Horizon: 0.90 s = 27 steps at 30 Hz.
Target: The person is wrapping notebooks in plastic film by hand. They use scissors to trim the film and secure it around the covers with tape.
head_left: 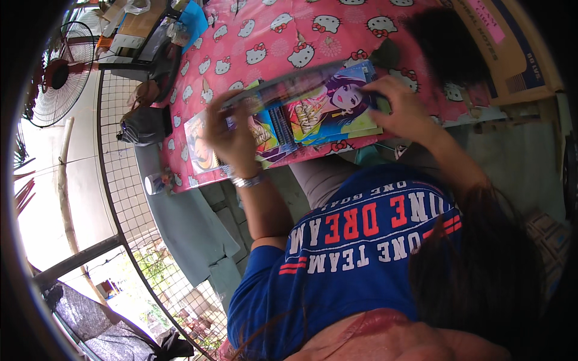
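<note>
A stack of spiral notebooks [337, 111] with colourful cartoon-girl covers lies near the table's front edge. To its left, more notebooks [265, 132] lie partly behind my left hand. Dark spiral bindings run down between the two groups. A greyish see-through band, perhaps plastic [289, 84], stretches over their far side; its kind is unclear. My left hand [232, 135] is over the left notebooks, its fingers blurred and partly hidden. At the right edge of the stack, my right hand [400, 108] curls its fingers and thumb onto the covers.
A pink cartoon-cat tablecloth [301, 55] covers the table. A cardboard box [512, 54] and a dark furry-looking thing [448, 48] sit at the far right. A white cup-like container [158, 183] is at the left corner. A fan [59, 73] stands beyond wire mesh [123, 162].
</note>
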Each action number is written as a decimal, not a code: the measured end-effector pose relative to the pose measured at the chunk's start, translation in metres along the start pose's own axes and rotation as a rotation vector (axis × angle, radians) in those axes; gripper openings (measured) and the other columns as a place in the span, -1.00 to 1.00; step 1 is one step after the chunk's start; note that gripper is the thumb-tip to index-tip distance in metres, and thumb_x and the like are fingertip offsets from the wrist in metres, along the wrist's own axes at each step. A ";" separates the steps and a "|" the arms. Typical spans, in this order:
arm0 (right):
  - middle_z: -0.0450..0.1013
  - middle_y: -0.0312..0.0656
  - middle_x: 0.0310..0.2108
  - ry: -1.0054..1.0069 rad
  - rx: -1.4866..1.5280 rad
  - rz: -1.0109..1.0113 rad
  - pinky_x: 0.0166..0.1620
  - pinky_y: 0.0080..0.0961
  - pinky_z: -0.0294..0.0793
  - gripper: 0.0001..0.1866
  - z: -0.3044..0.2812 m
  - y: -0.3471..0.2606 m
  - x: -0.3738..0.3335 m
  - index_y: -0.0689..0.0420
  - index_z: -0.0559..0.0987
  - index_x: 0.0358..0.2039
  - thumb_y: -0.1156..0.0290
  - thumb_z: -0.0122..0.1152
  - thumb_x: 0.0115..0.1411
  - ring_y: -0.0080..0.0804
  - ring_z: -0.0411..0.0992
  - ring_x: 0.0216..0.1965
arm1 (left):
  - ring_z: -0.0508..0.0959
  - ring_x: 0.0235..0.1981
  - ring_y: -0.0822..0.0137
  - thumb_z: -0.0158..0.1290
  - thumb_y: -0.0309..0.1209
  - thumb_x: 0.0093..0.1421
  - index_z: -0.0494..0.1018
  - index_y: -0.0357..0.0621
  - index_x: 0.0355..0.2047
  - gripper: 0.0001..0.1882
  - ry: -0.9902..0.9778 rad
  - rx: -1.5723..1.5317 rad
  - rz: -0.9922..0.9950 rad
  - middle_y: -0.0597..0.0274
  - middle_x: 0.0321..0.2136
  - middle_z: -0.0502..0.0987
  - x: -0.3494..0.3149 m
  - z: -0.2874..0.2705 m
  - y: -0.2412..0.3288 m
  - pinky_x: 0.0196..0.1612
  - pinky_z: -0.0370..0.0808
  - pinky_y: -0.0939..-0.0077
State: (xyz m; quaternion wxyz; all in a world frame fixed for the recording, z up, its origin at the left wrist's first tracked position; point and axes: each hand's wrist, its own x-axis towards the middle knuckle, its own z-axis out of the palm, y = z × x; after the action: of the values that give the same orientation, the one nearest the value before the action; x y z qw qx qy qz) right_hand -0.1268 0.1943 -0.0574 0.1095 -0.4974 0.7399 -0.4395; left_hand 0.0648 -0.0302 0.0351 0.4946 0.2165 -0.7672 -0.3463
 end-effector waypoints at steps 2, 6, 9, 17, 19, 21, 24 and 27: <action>0.46 -0.01 -0.09 -0.011 -0.171 0.242 0.09 -0.21 0.43 -0.53 -0.010 0.044 -0.014 0.15 0.55 -0.05 0.29 0.35 0.00 0.00 0.44 -0.01 | 0.51 -0.46 0.49 -0.02 -0.69 0.02 0.55 -0.30 -0.34 -0.79 -0.084 0.263 0.049 0.31 -0.43 0.58 0.027 -0.025 0.014 -0.33 0.47 0.60; 0.46 -0.03 -0.08 0.043 -0.421 0.271 0.08 -0.18 0.43 -0.60 -0.004 0.108 -0.032 0.14 0.56 -0.09 0.27 0.30 0.07 -0.01 0.43 0.00 | 0.53 -0.42 0.28 0.01 -0.55 0.04 0.55 -0.21 -0.33 -0.82 -0.482 0.619 -0.152 0.16 -0.44 0.59 0.070 -0.024 -0.039 -0.30 0.46 0.46; 0.46 -0.10 -0.11 0.186 -0.635 0.114 -0.01 -0.18 0.47 -0.70 -0.020 0.117 0.003 0.11 0.58 -0.15 0.25 0.23 0.15 -0.08 0.44 -0.06 | 0.58 -0.18 0.00 0.07 -0.46 0.08 0.58 -0.13 -0.21 -0.75 -0.681 0.736 -0.137 -0.01 -0.26 0.62 0.065 -0.022 -0.147 -0.09 0.50 0.22; 0.46 -0.21 -0.18 0.330 -1.266 0.287 -0.14 -0.27 0.54 -0.75 -0.063 0.195 0.058 0.12 0.55 -0.18 0.29 0.18 0.17 -0.23 0.45 -0.09 | 0.61 -0.15 0.01 0.17 -0.42 0.14 0.59 -0.10 -0.10 -0.71 -1.042 0.423 -0.039 -0.01 -0.09 0.58 -0.013 0.145 -0.116 -0.06 0.52 0.23; 0.46 -0.21 -0.19 0.293 -1.319 0.270 -0.14 -0.29 0.55 -0.82 -0.065 0.196 0.063 0.10 0.54 -0.23 0.36 0.14 0.15 -0.26 0.45 -0.10 | 0.61 -0.19 0.01 0.18 -0.44 0.12 0.59 -0.12 -0.14 -0.74 -0.970 0.423 -0.044 0.00 -0.21 0.60 -0.020 0.148 -0.121 -0.08 0.53 0.25; 0.46 -0.21 -0.21 0.347 -1.316 0.191 -0.15 -0.30 0.55 -0.87 -0.065 0.200 0.064 0.08 0.53 -0.29 0.39 0.12 0.13 -0.28 0.47 -0.13 | 0.62 -0.21 0.02 0.18 -0.45 0.10 0.60 -0.13 -0.17 -0.75 -0.941 0.410 -0.083 0.01 -0.27 0.60 -0.022 0.148 -0.122 -0.10 0.54 0.26; 0.48 -0.19 -0.24 0.387 -1.287 0.202 -0.15 -0.32 0.54 -0.87 -0.066 0.203 0.074 0.11 0.56 -0.30 0.42 0.12 0.14 -0.28 0.49 -0.16 | 0.65 -0.26 0.13 0.18 -0.48 0.12 0.57 -0.17 -0.17 -0.76 -0.835 0.317 -0.048 0.03 -0.30 0.62 -0.022 0.142 -0.124 -0.17 0.56 0.32; 0.49 -0.14 -0.29 0.395 -1.203 0.240 -0.12 -0.26 0.49 -0.83 -0.070 0.220 0.083 0.14 0.59 -0.32 0.41 0.04 0.18 -0.23 0.48 -0.18 | 0.67 -0.24 0.11 0.18 -0.54 0.07 0.55 -0.21 -0.23 -0.79 -0.717 0.162 -0.233 -0.04 -0.31 0.64 -0.017 0.132 -0.110 -0.17 0.56 0.31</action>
State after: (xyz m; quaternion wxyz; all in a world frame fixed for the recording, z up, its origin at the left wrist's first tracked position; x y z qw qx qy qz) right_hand -0.3499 0.1893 -0.1602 -0.2783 -0.2954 0.9138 -0.0156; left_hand -0.0494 -0.0502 -0.0930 0.1337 0.2057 -0.8865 -0.3923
